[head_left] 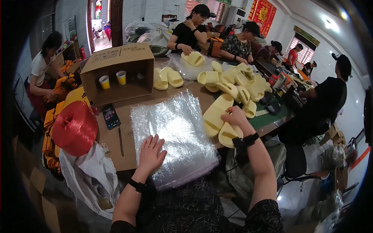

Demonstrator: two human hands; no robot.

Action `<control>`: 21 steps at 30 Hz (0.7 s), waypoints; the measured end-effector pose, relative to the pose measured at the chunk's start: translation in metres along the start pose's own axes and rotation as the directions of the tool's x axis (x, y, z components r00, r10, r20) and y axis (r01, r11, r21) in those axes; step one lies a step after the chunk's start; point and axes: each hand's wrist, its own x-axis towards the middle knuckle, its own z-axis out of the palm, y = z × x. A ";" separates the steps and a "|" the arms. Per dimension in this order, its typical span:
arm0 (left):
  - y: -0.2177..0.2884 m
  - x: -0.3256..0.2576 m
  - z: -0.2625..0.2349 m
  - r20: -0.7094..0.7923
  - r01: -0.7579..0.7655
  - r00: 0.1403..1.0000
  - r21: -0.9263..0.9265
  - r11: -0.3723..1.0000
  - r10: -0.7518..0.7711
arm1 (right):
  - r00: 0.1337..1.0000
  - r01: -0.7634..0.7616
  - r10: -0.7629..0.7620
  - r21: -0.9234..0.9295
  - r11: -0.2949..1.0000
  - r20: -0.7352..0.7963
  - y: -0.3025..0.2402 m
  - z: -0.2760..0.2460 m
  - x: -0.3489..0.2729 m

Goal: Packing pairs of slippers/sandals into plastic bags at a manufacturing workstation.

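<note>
From the head view, the left hand point(150, 153) lies flat, fingers spread, on the stack of clear plastic bags point(175, 134) at the bench's point(120, 151) near edge. At about 2 o'clock from it, the right hand point(237, 117) has its grip closed on a pale yellow slipper point(217, 112). More yellow slippers point(233, 79) are piled behind it at 12 o'clock, and a red twine spool point(75, 128) sits at 9 o'clock.

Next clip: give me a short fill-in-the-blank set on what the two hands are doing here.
1. The left hand lies flat on a stack of clear plastic ____.
2. The right hand grips a pale ____ slipper.
3. Two paper cups stand inside an open cardboard ____.
4. Left of the stack lies a big spool of ____ twine.

Missing words: bags; yellow; box; red
</note>
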 end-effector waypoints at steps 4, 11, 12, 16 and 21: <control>0.006 0.003 -0.005 0.009 -0.001 1.000 -0.013 1.000 0.001 | 0.972 0.040 -0.028 0.049 0.998 -0.233 0.023 -0.035 -0.013; -0.002 0.003 0.001 0.027 -0.004 1.000 -0.005 1.000 0.004 | 0.982 0.173 -0.165 0.781 0.600 -0.091 -0.014 -0.051 -0.051; -0.004 0.003 0.003 0.026 -0.005 1.000 -0.001 1.000 0.005 | 0.982 0.173 -0.165 0.782 0.598 -0.091 -0.026 -0.040 -0.055; -0.003 0.002 -0.001 0.020 -0.008 1.000 0.026 1.000 0.007 | 0.973 -0.023 -0.199 0.913 0.408 0.114 -0.064 0.009 -0.068; -0.004 -0.001 0.005 0.008 -0.007 1.000 0.054 0.999 0.006 | 0.946 0.005 -0.295 0.906 0.422 0.132 -0.080 0.117 -0.048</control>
